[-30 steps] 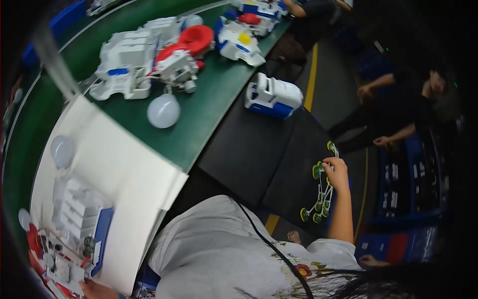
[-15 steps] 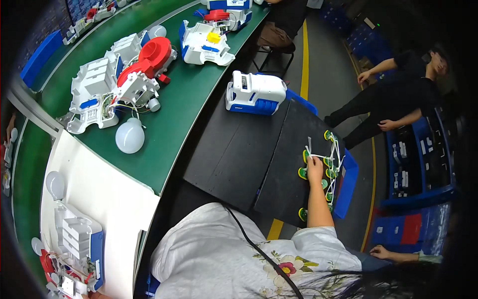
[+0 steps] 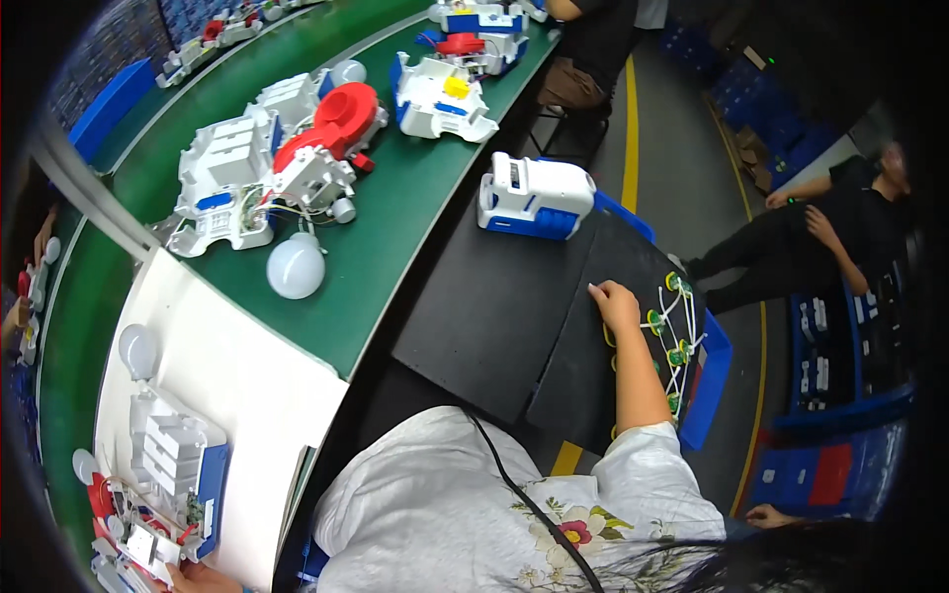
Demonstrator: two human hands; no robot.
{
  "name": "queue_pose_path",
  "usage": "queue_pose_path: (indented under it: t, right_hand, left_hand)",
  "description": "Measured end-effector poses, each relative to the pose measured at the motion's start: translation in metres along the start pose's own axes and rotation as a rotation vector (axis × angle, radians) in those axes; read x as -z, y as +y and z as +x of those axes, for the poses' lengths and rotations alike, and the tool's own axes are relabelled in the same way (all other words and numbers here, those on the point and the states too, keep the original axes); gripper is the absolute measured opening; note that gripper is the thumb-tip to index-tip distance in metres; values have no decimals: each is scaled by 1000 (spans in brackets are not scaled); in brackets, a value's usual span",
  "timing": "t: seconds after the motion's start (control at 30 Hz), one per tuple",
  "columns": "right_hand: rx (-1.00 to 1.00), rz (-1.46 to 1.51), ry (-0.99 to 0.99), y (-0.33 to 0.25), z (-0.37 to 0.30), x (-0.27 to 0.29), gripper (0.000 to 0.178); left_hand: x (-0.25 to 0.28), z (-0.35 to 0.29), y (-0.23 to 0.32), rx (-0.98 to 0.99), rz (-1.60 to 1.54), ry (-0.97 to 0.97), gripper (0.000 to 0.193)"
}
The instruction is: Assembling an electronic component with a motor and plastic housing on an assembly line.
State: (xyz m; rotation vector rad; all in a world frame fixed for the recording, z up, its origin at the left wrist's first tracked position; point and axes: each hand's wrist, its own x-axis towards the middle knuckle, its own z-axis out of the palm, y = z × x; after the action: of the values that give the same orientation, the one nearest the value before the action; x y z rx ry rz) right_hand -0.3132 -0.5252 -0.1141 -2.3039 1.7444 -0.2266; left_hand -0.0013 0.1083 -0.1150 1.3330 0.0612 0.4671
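Over the black tabletop [image 3: 474,306], my right hand [image 3: 617,304] has its fingers pinched together. A tiny pale tip shows at the fingertips; whether it is a held part or a nail I cannot make out. Beside and partly under that forearm lie several small round green circuit boards [image 3: 678,354] with yellow rims and white wires. At the lower left edge, my left hand [image 3: 198,579] is mostly cut off. Its fingertips meet a white and red assembly [image 3: 148,546] with thin wires, next to an open white housing [image 3: 163,445] with a blue side.
A white and blue closed unit [image 3: 539,198] stands at the black table's far end. On the green bench [image 3: 341,316] sit open housings [image 3: 227,163], a red part [image 3: 341,114] and a white globe [image 3: 296,267]. A blue bin [image 3: 708,381] stands rightward. A co-worker [image 3: 830,222] is beyond the aisle.
My right hand has moved left off the circuit boards, and some boards and wires have shifted. More of my left hand shows. The whole view has swung slightly; the co-worker has raised a hand.
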Motion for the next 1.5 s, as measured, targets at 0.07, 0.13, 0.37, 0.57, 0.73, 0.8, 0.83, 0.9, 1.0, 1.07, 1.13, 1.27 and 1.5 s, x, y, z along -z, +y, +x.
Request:
queue_pose_path:
  t: [0.07,0.13,0.37,0.57,0.73,0.8,0.83,0.9,1.0,1.07,1.13,1.27,1.5]
  right_hand:
    - [-10,123,56,4,5,-10,32]
    - [-116,885,57,20,7,-15,24]
    - [162,1676,-30,54,-19,90,17]
    - [487,1304,383,-33,-9,135,15]
    - [1341,1048,174,-217,-88,154,15]
    - [1621,1100,-63,-276,-117,154,17]
    - [1739,1055,-196,-305,-130,155,15]
    - [1974,881,-336,-361,-166,155,16]
    - [2286,642,-308,-430,-232,136,16]
    - [2376,397,-175,-456,-270,120,12]
    - [2497,172,-153,-474,-293,98,8]
    - [2577,-198,-193,-498,-323,58,8]
    - [2505,-527,-130,-508,-336,23,11]
  left_hand:
    - [13,3,12,-5,-29,59,48]
    - [-2,1,38,-24,-53,132,48]
    - [4,-10,62,12,-99,206,45]
    - [-10,-18,72,-127,-57,155,54]
    - [9,-28,56,-60,22,243,70]
    - [-5,-28,59,-138,108,196,72]
    - [-15,-30,62,-204,108,148,73]
    - [-24,-33,73,-179,94,91,77]
    - [-37,-31,89,-195,42,115,81]
    - [-38,-30,93,-140,-35,137,88]
    - [-42,-30,99,-92,-20,126,88]
    - [-43,-30,95,-95,-78,100,89]
    - [-44,-29,100,-82,-148,71,87]
